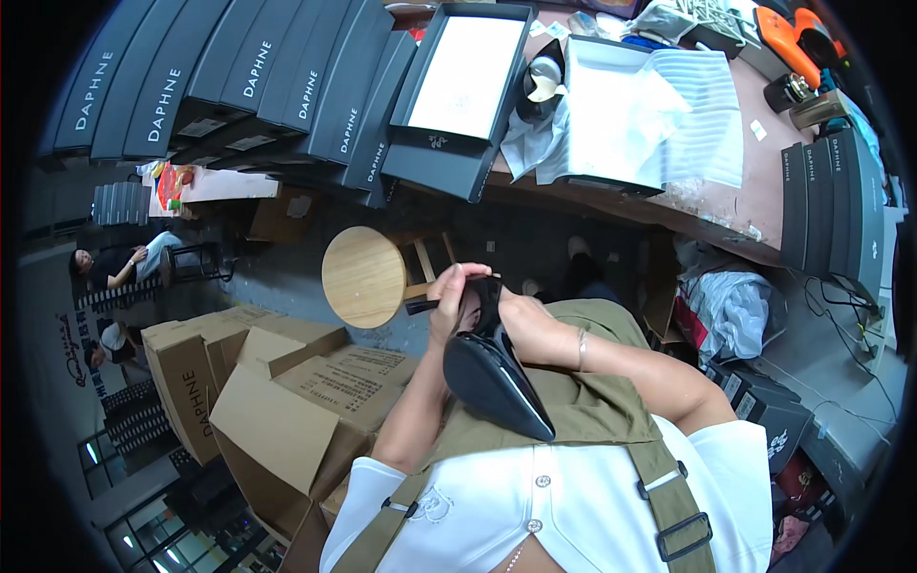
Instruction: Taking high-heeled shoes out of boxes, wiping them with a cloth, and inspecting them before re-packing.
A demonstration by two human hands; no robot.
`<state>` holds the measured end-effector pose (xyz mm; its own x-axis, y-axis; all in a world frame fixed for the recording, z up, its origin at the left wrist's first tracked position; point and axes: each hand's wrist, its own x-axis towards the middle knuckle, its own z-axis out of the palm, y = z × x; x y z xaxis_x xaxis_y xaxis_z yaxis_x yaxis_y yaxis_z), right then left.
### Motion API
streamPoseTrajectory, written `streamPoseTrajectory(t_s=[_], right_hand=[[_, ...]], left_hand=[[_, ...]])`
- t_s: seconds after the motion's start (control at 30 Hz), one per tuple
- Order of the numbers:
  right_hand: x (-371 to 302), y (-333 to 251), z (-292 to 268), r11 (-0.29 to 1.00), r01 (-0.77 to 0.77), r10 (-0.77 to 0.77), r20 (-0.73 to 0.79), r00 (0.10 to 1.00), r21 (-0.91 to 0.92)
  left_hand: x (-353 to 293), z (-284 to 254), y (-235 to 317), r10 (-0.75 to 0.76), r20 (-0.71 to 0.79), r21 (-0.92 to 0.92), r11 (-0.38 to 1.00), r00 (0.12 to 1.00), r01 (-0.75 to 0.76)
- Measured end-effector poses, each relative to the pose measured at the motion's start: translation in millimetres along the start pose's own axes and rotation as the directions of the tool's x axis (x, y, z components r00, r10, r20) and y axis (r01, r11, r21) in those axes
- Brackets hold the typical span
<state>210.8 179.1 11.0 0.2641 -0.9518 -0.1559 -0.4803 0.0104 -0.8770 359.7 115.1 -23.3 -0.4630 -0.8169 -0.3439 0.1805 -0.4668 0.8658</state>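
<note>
In front of my lap I hold a glossy black pointed-toe shoe (497,384), its toe directed toward my body. My left hand (455,298) is closed around the shoe's back part, where a short dark piece, perhaps the heel, sticks out to the left. My right hand (531,327), with a thin bracelet at the wrist, grips the other side near the opening. Its fingertips are partly hidden behind the shoe. On the table beyond, another black shoe (541,88) with pale stuffing stands beside an open box (613,177) lined with white tissue paper (611,115).
Dark shoe boxes (287,91) are stacked at the far left, with an open lid or box (458,72) beside them. A round wooden stool (363,277) and open cartons (272,411) stand left of me. More boxes (831,205) and a plastic bag (726,310) lie right.
</note>
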Motion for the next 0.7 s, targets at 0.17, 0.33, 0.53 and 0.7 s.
streamPoseTrajectory(t_s=[0.17, 0.33, 0.53, 0.7], right_hand=[[-33.4, 2.3, -57.9, 0.670, -0.077, -0.075, 0.170, 0.983, 0.738], [-49.1, 28.2, -64.1, 0.983, -0.161, 0.176, -0.202, 0.963, 0.091], [-21.2, 11.7, -61.5, 0.924, 0.215, -0.326, -0.362, 0.873, -0.315], [10.4, 26.9, -54.7, 0.801, 0.216, -0.299, -0.060, 0.952, -0.558]], left_hand=[[2.6, -26.5, -28.8, -0.291, -0.108, -0.563, 0.806, 0.951, 0.183], [-4.7, -8.5, -5.5, -0.411, -0.003, -0.668, 0.679, 0.912, 0.304], [-3.1, 19.0, -9.1, -0.501, -0.006, -0.547, 0.726, 0.865, 0.416], [5.4, 37.5, -4.1, -0.516, -0.046, -0.357, 0.808, 0.855, 0.468]])
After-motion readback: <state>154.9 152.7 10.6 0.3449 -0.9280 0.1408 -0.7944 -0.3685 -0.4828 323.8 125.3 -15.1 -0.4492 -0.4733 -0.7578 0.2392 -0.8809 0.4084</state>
